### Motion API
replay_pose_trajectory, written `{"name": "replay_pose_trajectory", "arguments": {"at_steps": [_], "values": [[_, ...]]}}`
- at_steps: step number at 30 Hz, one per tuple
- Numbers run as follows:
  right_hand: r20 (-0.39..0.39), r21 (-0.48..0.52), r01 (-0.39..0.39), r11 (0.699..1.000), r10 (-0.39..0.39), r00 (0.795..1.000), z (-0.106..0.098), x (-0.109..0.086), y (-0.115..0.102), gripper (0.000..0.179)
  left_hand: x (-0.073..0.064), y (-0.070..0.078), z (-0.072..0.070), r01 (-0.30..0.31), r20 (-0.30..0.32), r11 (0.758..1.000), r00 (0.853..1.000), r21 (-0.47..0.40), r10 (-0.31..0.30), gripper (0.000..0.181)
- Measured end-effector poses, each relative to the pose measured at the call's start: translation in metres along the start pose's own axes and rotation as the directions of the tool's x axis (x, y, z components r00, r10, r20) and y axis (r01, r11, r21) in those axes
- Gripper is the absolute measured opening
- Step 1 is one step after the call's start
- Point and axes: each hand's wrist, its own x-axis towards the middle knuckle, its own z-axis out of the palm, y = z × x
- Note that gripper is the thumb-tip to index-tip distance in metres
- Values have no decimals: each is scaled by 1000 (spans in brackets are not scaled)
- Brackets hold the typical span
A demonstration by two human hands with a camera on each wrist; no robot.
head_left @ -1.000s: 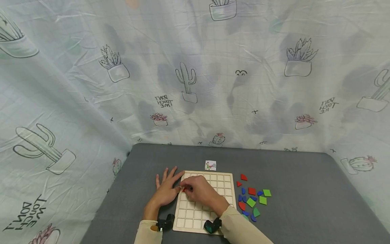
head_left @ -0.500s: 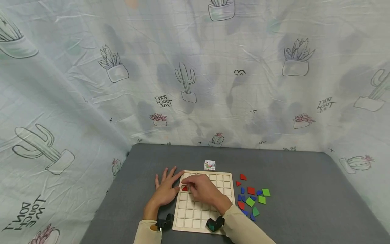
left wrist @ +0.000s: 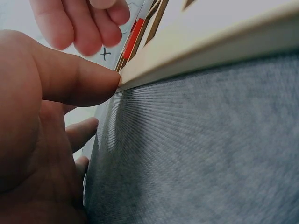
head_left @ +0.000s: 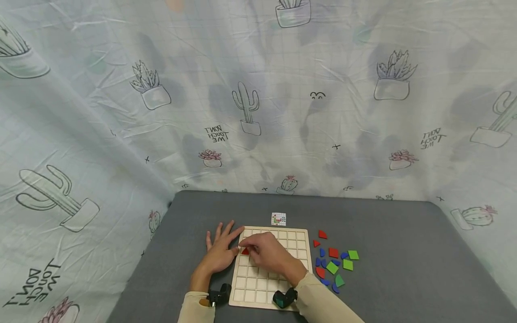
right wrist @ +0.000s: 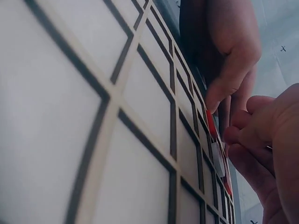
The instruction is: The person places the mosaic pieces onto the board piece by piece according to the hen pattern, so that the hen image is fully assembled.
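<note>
Over the left of the tabletop (head_left: 183, 255), the left hand (head_left: 219, 255) is spread, its grip wide and holding nothing, its thumb set against the side of the board (head_left: 251, 283). Just beside that thumb, the red triangle (head_left: 245, 252) is seated in a cell of the leftmost column; whether it is fully sunk cannot be told. Over the same column the right hand (head_left: 268, 253) is poised, its grip narrow, thumb and fingers drawn together; whether a piece is pinched cannot be told. The triangle could be tipped from its cell if it is brushed by those fingertips. The board could be skewed if it is pushed harder from the right than it is braced by the thumb. Beyond the board, the card (head_left: 278, 219) is placed, printed with a small coloured pattern too tiny to be read; a piece could be wrongly turned if that is misread. At the right, near the sleeve (head_left: 323, 303), loose pieces (head_left: 333, 253) are scattered and could be dragged by the cuff.
</note>
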Motion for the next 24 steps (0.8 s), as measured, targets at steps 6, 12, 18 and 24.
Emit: {"name": "replay_pose_trajectory", "arguments": {"at_steps": [6, 12, 18, 24], "values": [[-46, 132, -14, 991, 20, 999, -11, -11, -1, 27, 0, -1, 1, -16, -20, 1000, 1000, -20, 16, 62], [-54, 240, -81, 967, 97, 994, -34, -39, 6, 31, 0, 3, 1, 12, -5, 1000, 1000, -7, -12, 63], [-144, 207, -111, 972, 143, 979, -61, -85, 20, 28, 0, 3, 0, 16, 0, 1000, 1000, -4, -16, 63], [-219, 206, -218, 954, 262, 940, -88, -137, 38, 28, -1, 3, 0, 14, 2, 1000, 1000, -2, -14, 64]]}}
